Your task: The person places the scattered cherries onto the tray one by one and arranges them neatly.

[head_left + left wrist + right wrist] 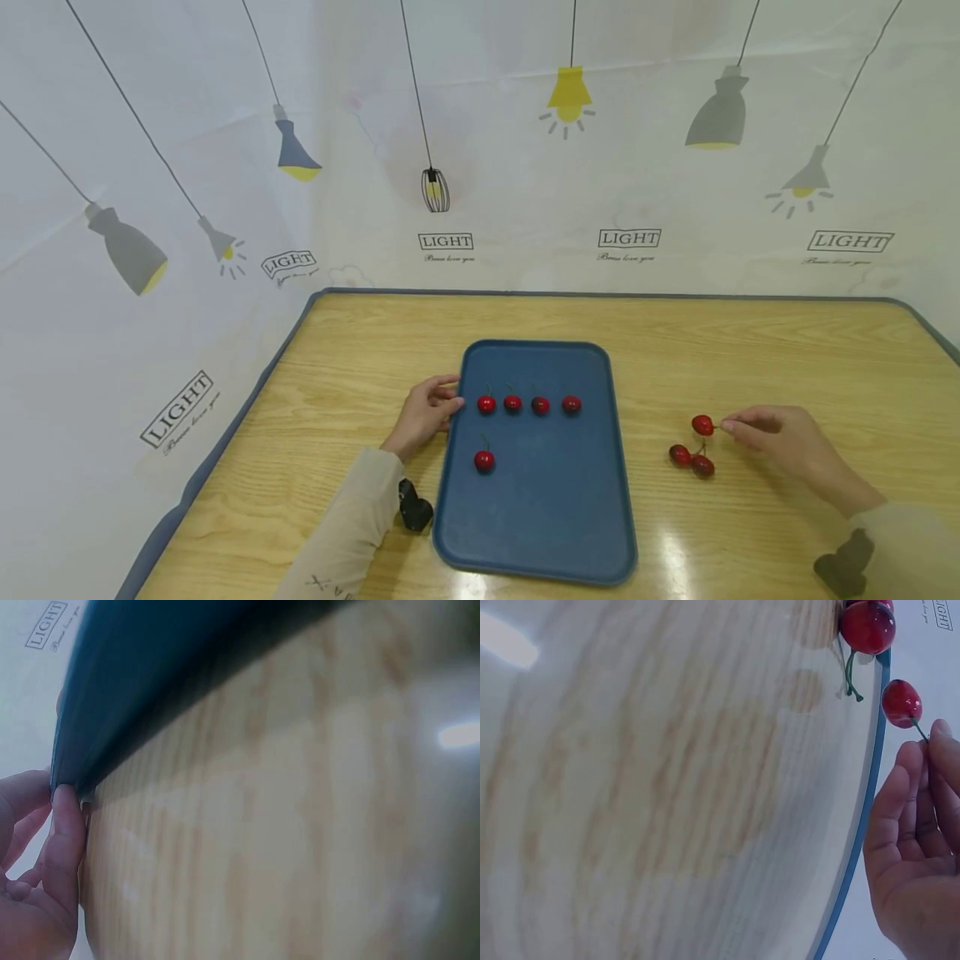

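Note:
A blue tray (540, 533) lies on the table with five red cherries on it: a row across its upper part and a single cherry (484, 461) below the leftmost. At the tray's left rim, my left hand (423, 417) holds the edge with thumb and fingers; the left wrist view shows the fingertips (66, 802) against the tray's side. My right hand (783, 442) pinches the thin stem of a cherry (702, 425) between thumb and forefinger, right of the tray. Two more cherries (692, 461) lie on the wood just below that one.
The wooden table (375, 333) has a blue-grey edge (600, 294). Behind and to the left hangs a pale curtain (510, 167) printed with lamps. Black wrist devices sit on both sleeves, the left one (414, 506) close to the tray.

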A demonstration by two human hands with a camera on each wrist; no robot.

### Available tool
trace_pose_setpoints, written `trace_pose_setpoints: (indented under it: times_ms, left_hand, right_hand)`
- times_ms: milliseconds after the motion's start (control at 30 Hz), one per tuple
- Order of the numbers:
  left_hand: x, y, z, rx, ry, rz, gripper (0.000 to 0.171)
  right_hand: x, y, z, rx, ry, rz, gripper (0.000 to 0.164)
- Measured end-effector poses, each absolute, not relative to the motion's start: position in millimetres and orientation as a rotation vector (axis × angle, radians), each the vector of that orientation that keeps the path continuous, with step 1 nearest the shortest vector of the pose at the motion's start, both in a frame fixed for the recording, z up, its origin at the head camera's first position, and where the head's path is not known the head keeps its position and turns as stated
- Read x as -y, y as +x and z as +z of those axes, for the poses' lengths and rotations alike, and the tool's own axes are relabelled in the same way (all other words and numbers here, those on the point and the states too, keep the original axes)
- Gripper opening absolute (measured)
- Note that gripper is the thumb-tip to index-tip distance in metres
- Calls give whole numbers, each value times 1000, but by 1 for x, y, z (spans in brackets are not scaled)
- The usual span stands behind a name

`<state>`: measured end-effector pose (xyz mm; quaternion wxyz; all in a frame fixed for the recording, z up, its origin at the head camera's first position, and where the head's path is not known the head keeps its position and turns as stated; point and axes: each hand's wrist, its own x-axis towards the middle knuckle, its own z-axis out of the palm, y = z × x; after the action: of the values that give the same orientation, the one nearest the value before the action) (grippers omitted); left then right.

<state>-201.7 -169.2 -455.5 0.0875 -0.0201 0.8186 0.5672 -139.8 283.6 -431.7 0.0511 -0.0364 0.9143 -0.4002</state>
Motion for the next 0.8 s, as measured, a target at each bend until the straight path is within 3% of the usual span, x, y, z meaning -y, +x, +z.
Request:
trace_pose_setpoints:
  times_ms: [233, 800]
  left_hand:
    - [169, -201, -454, -2436, -62, 1692, 40]
    - [168, -202, -455, -2446, -73, 1691, 39]
  right_hand:
    - [-284, -141, -429, -2796, -144, -1223, 37]
    - [-259, -147, -414, -2974, -433, -1230, 19]
